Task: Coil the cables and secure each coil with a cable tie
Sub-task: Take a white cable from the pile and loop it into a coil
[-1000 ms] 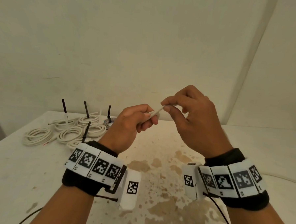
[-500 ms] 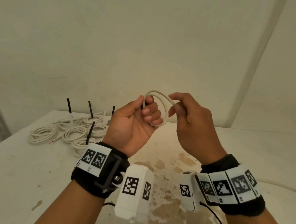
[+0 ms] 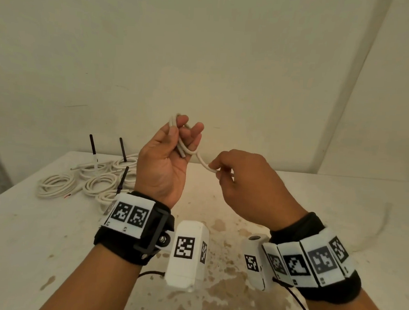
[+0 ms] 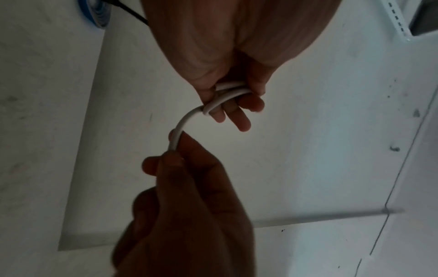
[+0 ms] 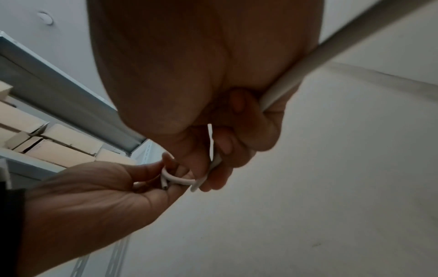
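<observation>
A thin white cable [image 3: 199, 158] runs between both raised hands above the table. My left hand [image 3: 175, 141] holds a small loop of it, palm toward me, thumb pressing the strands against the curled fingers; the cut end [image 5: 164, 185] pokes out below. My right hand [image 3: 219, 171] pinches the cable a short way to the right and lower. In the left wrist view the cable [image 4: 183, 123] arcs from the left fingers [image 4: 237, 112] down into the right hand's pinch. The rest of the cable [image 5: 308, 61] trails past the right palm.
Several coiled white cables [image 3: 95, 180] with black cable ties [image 3: 92, 146] sticking up lie at the table's far left. The white table [image 3: 28, 240] has brown stains near the middle. A wall stands close behind. A metal shelf with cardboard boxes [image 5: 54, 138] is at the left.
The left hand has turned palm toward me and risen with the loop, now tighter in its fingers. The right hand has slid down and right along the cable.
</observation>
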